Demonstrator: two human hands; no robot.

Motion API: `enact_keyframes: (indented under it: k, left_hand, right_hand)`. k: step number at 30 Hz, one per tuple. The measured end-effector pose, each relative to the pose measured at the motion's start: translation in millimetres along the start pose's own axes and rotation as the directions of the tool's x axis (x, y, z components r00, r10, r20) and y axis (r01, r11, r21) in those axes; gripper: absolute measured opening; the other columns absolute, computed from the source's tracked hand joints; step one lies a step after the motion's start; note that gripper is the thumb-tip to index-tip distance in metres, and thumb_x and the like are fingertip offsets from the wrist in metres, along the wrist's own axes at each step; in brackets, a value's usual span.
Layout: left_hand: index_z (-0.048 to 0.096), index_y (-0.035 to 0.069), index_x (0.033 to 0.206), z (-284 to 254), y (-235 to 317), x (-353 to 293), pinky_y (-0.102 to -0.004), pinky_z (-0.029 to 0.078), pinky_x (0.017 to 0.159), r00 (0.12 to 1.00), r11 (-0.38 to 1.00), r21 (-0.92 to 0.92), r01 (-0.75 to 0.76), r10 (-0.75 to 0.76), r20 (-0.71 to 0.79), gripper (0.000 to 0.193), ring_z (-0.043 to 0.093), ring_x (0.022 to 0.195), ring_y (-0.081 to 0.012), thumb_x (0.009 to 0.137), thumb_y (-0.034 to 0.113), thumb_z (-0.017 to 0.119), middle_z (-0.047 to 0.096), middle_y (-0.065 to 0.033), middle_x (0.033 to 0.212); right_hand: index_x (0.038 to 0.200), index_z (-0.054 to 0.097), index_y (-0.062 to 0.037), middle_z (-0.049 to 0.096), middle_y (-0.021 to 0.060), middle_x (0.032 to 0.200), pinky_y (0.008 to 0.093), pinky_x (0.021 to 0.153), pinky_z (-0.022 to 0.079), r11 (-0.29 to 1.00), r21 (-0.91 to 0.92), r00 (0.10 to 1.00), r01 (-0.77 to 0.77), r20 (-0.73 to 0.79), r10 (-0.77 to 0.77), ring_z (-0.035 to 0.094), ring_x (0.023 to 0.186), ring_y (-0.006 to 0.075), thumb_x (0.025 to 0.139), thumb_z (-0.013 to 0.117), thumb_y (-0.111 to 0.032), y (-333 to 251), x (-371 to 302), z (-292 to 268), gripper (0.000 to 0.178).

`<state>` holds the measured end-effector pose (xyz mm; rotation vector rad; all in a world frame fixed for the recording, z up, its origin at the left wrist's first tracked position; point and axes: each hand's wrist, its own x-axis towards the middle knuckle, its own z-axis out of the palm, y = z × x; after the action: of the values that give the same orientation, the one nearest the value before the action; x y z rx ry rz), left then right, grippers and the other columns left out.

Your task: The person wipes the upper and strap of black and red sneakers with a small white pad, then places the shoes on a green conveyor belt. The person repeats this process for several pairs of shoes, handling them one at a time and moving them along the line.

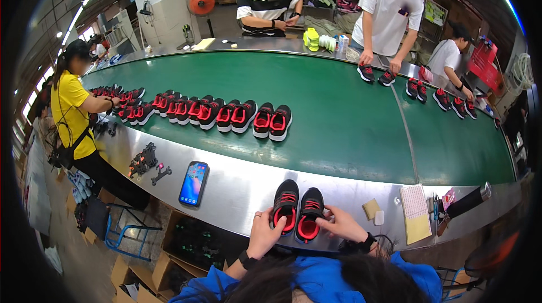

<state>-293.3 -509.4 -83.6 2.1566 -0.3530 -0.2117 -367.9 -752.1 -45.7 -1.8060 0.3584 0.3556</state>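
Observation:
A pair of black sneakers with red laces and red lining stands side by side on the metal ledge in front of me, toes pointing away. My left hand (267, 232) is closed round the heel of the left sneaker (285, 206), thumb at its opening. At the right sneaker (310, 212), my right hand (342, 224) grips the heel side with its thumb at the collar. Both soles appear to rest on the metal ledge (237, 181).
Beyond the ledge runs a green conveyor belt (339, 133) carrying a row of similar sneakers (243, 115). A phone (193, 183) and black plastic parts (144, 160) lie left; a paper pad (415, 212) and tools (437, 210) lie right. Co-workers stand around the belt.

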Motion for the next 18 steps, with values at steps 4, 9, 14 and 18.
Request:
enact_keyframes:
  k: [4, 9, 14, 18]
  left_hand:
    - [0.048, -0.006, 0.129, 6, -1, 2, -0.0410, 0.047, 0.086, 0.999, 0.999, -0.046, -0.020, 0.022, 0.043, 0.061, 0.054, 0.095, -0.0352, 0.085, 0.032, 0.068, 0.050, -0.0235, 0.107]
    - [0.049, -0.004, 0.128, -3, 1, 2, -0.0332, 0.051, 0.078, 0.904, 0.766, -0.488, 0.419, -0.297, 0.309, 0.051, 0.059, 0.091, -0.0219, 0.085, 0.019, 0.064, 0.052, -0.0165, 0.112]
    - [0.045, 0.007, 0.139, -11, 15, -4, -0.0328, 0.052, 0.090, 0.789, 0.359, -0.714, 0.601, -0.122, 0.602, 0.041, 0.060, 0.112, -0.0170, 0.098, 0.013, 0.045, 0.059, -0.0063, 0.128]
    - [0.038, 0.007, 0.143, -7, 32, -6, -0.0356, 0.052, 0.094, 0.775, 0.304, -0.716, 0.629, -0.170, 0.608, 0.047, 0.060, 0.113, -0.0182, 0.096, 0.009, 0.043, 0.056, -0.0078, 0.131]
  right_hand:
    - [0.142, 0.034, 0.0062, 0.051, 0.0207, 0.108, 0.0313, 0.065, 0.052, 0.986, -0.008, 0.975, 0.167, -0.145, -0.167, 0.062, 0.077, 0.0216, 0.085, 0.074, -0.032, 41, 5, 27, 0.080]
    - [0.127, 0.053, 0.0057, 0.061, 0.0127, 0.096, 0.0326, 0.074, 0.051, 0.970, 0.096, 0.960, 0.224, -0.194, -0.202, 0.060, 0.081, 0.0186, 0.090, 0.063, -0.018, 49, 20, 21, 0.045]
    - [0.130, 0.051, -0.0040, 0.065, 0.0053, 0.110, 0.0288, 0.073, 0.053, 0.627, 0.779, 0.997, 0.012, 0.035, -0.064, 0.064, 0.088, 0.0140, 0.100, 0.047, -0.020, 38, 20, 13, 0.034]
    - [0.132, 0.046, -0.0056, 0.065, 0.0071, 0.106, 0.0344, 0.062, 0.056, 0.577, 0.816, 0.985, -0.037, 0.126, -0.116, 0.066, 0.082, 0.0177, 0.102, 0.042, -0.023, 37, 15, 4, 0.035]
